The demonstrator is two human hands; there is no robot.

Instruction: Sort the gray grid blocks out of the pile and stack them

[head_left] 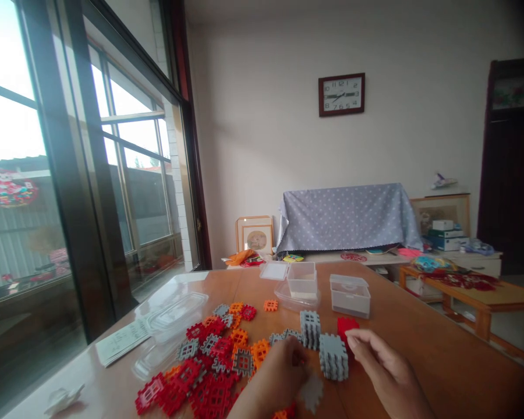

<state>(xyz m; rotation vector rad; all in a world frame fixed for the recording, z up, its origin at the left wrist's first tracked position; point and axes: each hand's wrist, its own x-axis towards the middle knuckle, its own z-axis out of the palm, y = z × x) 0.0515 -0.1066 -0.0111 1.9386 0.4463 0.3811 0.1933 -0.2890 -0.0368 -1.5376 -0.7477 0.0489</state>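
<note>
My left hand is curled over the table's near edge, its fingers closed on a flat grey waffle piece. My right hand rests beside a stack of grey pieces, its fingers bent and touching a red piece behind the stack. A second grey stack stands upright just behind. To the left lies a loose heap of red, orange and grey waffle pieces.
On the wooden table stand small clear plastic boxes and an open one, flat clear lids, and a paper slip. A big window is at left; a low bench and covered furniture stand behind.
</note>
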